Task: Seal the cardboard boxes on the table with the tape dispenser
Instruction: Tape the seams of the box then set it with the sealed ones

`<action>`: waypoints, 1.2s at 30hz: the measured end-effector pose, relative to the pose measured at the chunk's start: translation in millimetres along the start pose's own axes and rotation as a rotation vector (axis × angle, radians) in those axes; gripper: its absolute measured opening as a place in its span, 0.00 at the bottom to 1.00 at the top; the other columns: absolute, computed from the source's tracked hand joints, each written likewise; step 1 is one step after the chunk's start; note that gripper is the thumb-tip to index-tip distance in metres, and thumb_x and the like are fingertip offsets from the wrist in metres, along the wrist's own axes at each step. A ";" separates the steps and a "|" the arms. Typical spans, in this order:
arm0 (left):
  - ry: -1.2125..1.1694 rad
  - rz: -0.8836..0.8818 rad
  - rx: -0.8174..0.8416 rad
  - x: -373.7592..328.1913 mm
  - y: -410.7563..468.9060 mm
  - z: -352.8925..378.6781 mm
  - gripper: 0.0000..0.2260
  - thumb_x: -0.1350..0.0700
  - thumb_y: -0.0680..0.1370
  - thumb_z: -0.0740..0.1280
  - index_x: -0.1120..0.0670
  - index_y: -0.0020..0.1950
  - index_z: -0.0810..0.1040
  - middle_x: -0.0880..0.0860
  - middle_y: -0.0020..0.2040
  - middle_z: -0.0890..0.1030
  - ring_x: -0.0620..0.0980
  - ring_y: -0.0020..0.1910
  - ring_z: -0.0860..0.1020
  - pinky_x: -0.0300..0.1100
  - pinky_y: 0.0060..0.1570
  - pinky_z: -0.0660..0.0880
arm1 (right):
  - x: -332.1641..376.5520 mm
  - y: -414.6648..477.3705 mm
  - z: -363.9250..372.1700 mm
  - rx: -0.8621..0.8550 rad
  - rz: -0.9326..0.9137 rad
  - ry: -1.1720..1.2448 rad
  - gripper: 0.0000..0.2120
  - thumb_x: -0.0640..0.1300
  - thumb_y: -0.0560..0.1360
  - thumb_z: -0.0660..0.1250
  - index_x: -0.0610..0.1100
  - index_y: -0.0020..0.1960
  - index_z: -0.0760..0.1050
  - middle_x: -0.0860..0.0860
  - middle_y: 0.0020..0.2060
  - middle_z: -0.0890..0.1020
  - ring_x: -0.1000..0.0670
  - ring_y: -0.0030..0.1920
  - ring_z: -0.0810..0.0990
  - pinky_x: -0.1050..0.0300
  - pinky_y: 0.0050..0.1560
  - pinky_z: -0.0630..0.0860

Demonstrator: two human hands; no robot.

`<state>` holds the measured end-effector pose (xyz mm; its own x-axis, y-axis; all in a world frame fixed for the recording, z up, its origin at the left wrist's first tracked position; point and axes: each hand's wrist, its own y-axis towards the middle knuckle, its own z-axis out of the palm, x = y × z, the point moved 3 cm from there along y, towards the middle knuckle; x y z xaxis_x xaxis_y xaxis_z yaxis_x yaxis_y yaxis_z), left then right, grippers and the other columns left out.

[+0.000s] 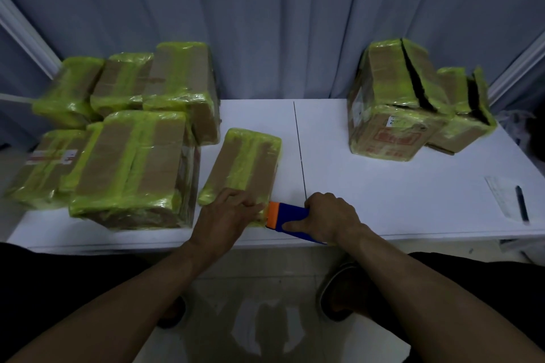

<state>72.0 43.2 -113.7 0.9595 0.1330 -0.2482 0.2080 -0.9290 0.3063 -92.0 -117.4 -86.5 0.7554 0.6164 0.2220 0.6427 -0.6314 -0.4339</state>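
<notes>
Evidently the left hand (230,212) grips the box (244,165) end to steady it, while the right hand (330,218), fingers curled, holds the tape dispenser (290,216) against it.

Left hand (227,212) rests curled on the near end of a flat cardboard box (247,162) at the table's (383,186) front edge; right hand (330,216) grips the blue-orange tape dispenser (287,214) against that box's near right corner. Taped boxes (132,162) stacked at left edge, slit-open boxes (398,103) at back right, pen (521,203) on paper (501,194) at right edge.
</notes>
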 end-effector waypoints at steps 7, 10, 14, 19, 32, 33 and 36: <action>0.005 0.022 -0.030 -8.9 1.3 -4.1 0.22 0.64 0.65 0.81 0.48 0.55 0.86 0.48 0.50 0.83 0.54 0.51 0.80 0.38 0.36 0.72 | 6.4 1.5 3.0 -0.022 0.022 -0.035 0.32 0.74 0.67 0.72 0.45 0.50 0.78 0.50 0.43 0.80 0.47 0.44 0.82 0.55 0.41 0.77; 0.012 0.023 -0.025 -8.5 1.5 -3.0 0.23 0.64 0.64 0.81 0.48 0.56 0.85 0.48 0.51 0.83 0.54 0.51 0.80 0.37 0.37 0.70 | 9.1 -0.4 2.8 -0.048 0.016 -0.051 0.30 0.73 0.68 0.72 0.46 0.48 0.75 0.50 0.46 0.82 0.47 0.45 0.82 0.55 0.41 0.76; 0.007 0.028 -0.029 -9.6 2.1 -4.5 0.22 0.64 0.65 0.81 0.49 0.56 0.86 0.48 0.50 0.83 0.53 0.50 0.79 0.38 0.35 0.74 | 12.8 -3.5 1.7 -0.069 0.009 -0.078 0.29 0.72 0.69 0.71 0.47 0.50 0.74 0.49 0.49 0.83 0.47 0.46 0.82 0.55 0.41 0.75; -0.008 0.027 -0.039 -11.4 2.6 -8.2 0.19 0.62 0.67 0.81 0.49 0.56 0.86 0.49 0.50 0.83 0.54 0.49 0.79 0.39 0.36 0.74 | 19.5 -9.6 -3.2 -0.134 -0.030 -0.163 0.30 0.71 0.72 0.69 0.46 0.59 0.77 0.48 0.53 0.83 0.46 0.49 0.83 0.55 0.43 0.74; 0.042 -0.260 -0.004 -7.8 0.0 -7.8 0.26 0.29 0.66 0.71 0.48 0.49 0.84 0.47 0.50 0.82 0.50 0.52 0.78 0.53 0.58 0.75 | -5.5 -36.4 -19.7 -0.240 0.048 -0.118 0.27 0.72 0.72 0.68 0.49 0.53 0.77 0.51 0.45 0.81 0.48 0.42 0.80 0.58 0.38 0.71; 0.074 -0.288 0.007 -9.3 0.4 -4.5 0.29 0.28 0.64 0.72 0.49 0.54 0.82 0.49 0.53 0.82 0.53 0.55 0.78 0.57 0.60 0.74 | -10.9 -40.1 -20.2 -0.245 0.071 -0.058 0.26 0.73 0.71 0.68 0.50 0.50 0.76 0.53 0.41 0.80 0.50 0.39 0.79 0.58 0.35 0.70; 0.171 -0.324 0.063 -12.7 -0.9 6.9 0.36 0.33 0.68 0.72 0.51 0.69 0.73 0.54 0.68 0.75 0.61 0.66 0.72 0.62 0.66 0.69 | -17.7 -50.4 -20.2 -0.267 0.086 0.045 0.26 0.73 0.69 0.69 0.50 0.41 0.74 0.56 0.35 0.77 0.52 0.36 0.79 0.59 0.33 0.71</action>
<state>58.4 40.0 -117.2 0.8649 0.4742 -0.1644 0.4989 -0.8481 0.1785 -135.2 -106.0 -50.9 0.8097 0.5374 0.2358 0.5823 -0.7857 -0.2089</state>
